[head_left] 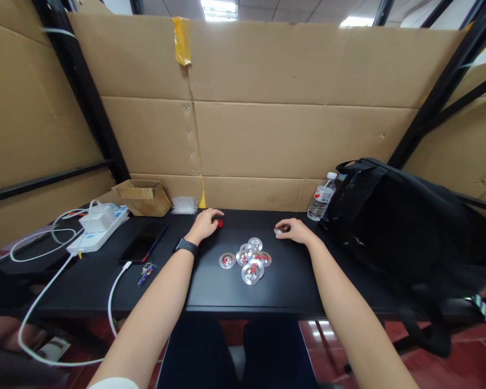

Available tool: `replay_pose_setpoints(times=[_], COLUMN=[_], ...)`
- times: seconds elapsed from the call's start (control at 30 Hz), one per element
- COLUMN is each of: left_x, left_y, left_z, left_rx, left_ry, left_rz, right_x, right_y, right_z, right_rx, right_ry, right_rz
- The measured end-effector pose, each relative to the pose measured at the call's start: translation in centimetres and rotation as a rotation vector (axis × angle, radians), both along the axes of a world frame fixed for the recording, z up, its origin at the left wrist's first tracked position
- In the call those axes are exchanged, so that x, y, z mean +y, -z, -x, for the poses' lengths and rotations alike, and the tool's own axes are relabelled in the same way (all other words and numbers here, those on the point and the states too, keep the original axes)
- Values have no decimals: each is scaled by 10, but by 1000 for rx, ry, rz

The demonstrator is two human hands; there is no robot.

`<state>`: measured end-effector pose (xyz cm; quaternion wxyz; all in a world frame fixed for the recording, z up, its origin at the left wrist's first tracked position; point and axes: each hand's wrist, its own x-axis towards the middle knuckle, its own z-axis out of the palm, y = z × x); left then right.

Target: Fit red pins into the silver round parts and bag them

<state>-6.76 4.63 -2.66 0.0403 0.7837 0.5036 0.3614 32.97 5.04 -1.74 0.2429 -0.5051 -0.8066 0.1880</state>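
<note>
My left hand, with a dark watch on its wrist, rests near the back of the black table. Its fingers curl around small red pieces, partly hidden under them. To the right, my right hand is closed on a shiny round metal disc, whose far part the fingers cover. Between my forearms lies a loose, overlapping pile of silvery round discs with red marks in their middles. One such disc sits apart on the left of the pile.
On the left are a white power strip with cables, a phone, keys, an open cardboard box and a clear plastic packet. A water bottle and black bag stand right. Cardboard walls enclose the table.
</note>
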Motion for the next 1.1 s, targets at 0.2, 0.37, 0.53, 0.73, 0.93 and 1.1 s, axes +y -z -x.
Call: replay_pose_setpoints(times=[0.2, 0.37, 0.53, 0.73, 0.93, 1.1], left_x=[-34, -49, -41, -34, -34, -34], left_y=[-19, -23, -21, -22, -23, -23], left_z=[-59, -86, -76, -62, -61, -62], left_rx=[164, 217, 233, 264, 228, 209], left_ry=[484, 503, 346, 237, 246, 257], left_rz=[77, 91, 77, 85, 85, 85], right_x=[-4, -23, -45, -49, -54, -60], right_y=[-6, -22, -32, -27, -26, -26], right_z=[11, 36, 68, 82, 88, 95], right_rx=[-17, 81, 10, -81, -9, -16], right_ry=[-5, -232, -568, -603, -710, -674], right_rz=[-122, -58, 193, 183, 181, 148])
